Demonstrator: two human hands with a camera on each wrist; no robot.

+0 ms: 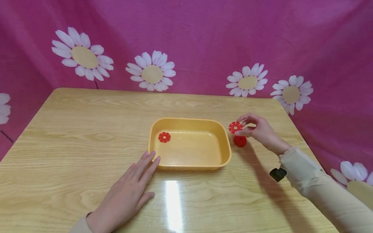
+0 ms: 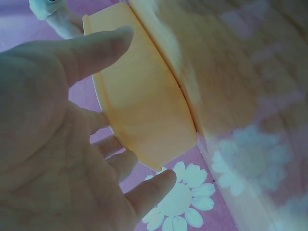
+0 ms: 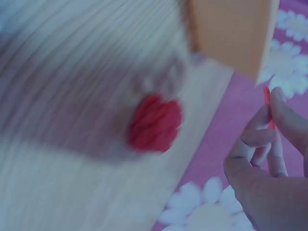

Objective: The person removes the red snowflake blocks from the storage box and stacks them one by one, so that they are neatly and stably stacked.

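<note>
My right hand [image 1: 259, 131] pinches a red notched disc [image 1: 234, 127] between thumb and fingers, to the right of a yellow plastic bin [image 1: 189, 168]. Below that hand, a stack of red discs [image 1: 240, 141] sits on the table; the right wrist view shows this stack [image 3: 156, 124] blurred, apart from the fingers. Another red notched disc [image 1: 164, 137] lies inside the bin toward its left end. At the bin's front left corner, my left hand [image 1: 128, 187] has its fingers extended, their tips at the rim. The left wrist view shows the bin's outer wall [image 2: 144, 91] beyond the spread fingers.
The bin stands on a light wood table [image 1: 87, 136]. A magenta cloth [image 1: 198, 42] with white daisies hangs behind and beside the table. A small black object [image 1: 278, 174] is attached at the right sleeve's cuff.
</note>
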